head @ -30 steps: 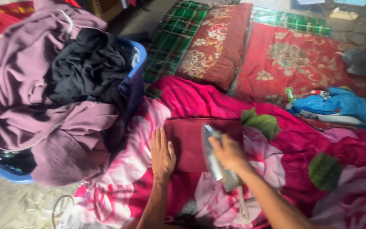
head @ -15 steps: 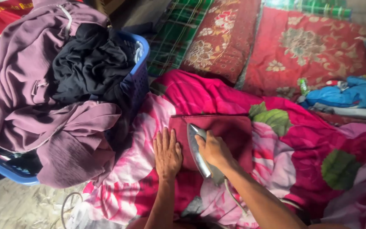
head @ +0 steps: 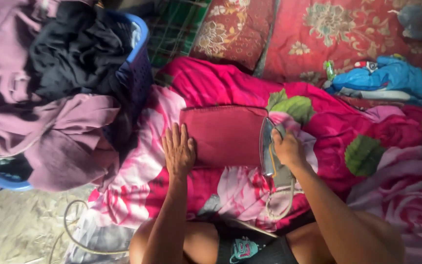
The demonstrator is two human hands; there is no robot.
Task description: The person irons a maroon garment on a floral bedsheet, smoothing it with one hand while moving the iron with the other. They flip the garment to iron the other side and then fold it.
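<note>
Pressing flat, left hand [head: 179, 152] lies fingers spread on the folded maroon cloth [head: 224, 135] atop the floral blanket [head: 230, 193] | cloth: soft, light, shifts easily (pin an edge) | right hand [head: 288, 148] fingers clenched on iron [head: 269, 151] handle; likely heavy, hot.

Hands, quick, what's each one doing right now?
Left hand: open, flat on the left edge of the folded maroon cloth.
Right hand: closed around the handle of the clothes iron.

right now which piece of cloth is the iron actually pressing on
The folded dark red cloth on the pink floral blanket; the right hand holds the iron at its right edge, the left hand flattens its left.
</note>
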